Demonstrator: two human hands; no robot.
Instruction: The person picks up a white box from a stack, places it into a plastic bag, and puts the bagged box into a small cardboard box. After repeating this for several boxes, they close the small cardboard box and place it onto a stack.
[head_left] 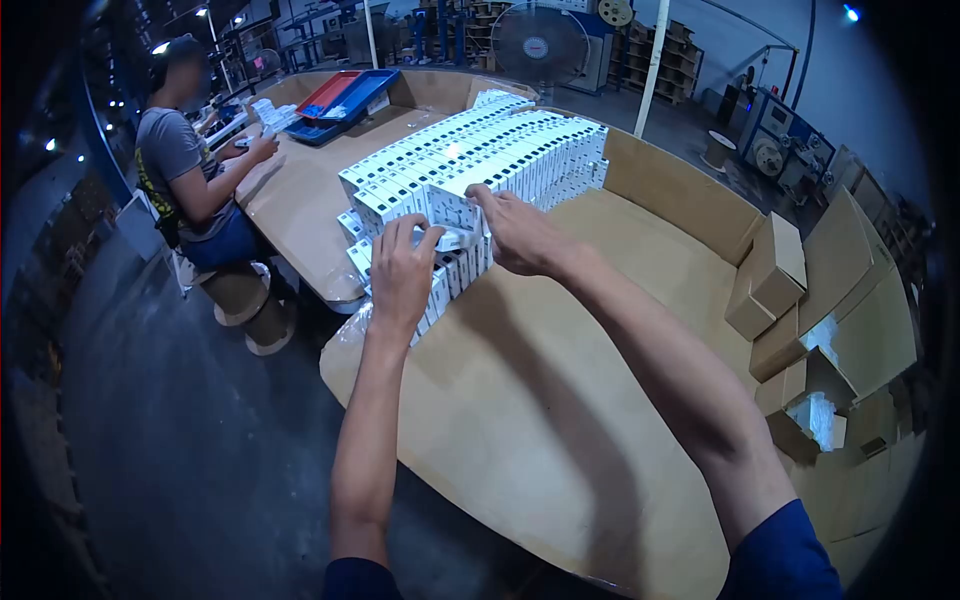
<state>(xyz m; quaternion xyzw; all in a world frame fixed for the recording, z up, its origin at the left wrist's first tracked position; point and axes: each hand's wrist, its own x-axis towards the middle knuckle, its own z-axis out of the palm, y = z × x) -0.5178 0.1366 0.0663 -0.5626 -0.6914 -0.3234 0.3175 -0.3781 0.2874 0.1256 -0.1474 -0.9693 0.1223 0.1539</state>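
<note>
Long rows of small white printed boxes [480, 150] are stacked in layers on the cardboard-covered table. At the near end of the stack, one small white box [453, 211] shows its printed face between my hands. My left hand [400, 268] is closed, its bent fingers and thumb pinching at the lower left of that box. My right hand [515, 228] grips the box's upper right edge, fingers curled. Part of the box is hidden behind my fingers. Below my hands, a lower row of white boxes [450, 278] stands on edge.
Brown cardboard [560, 400] covers the table, with a raised cardboard wall [680, 190] behind. Open cartons [790, 350] with clear plastic inside stand at the right. A seated co-worker [195, 160] handles something at the left, near blue and red trays [345, 105]. A fan [538, 45] stands behind.
</note>
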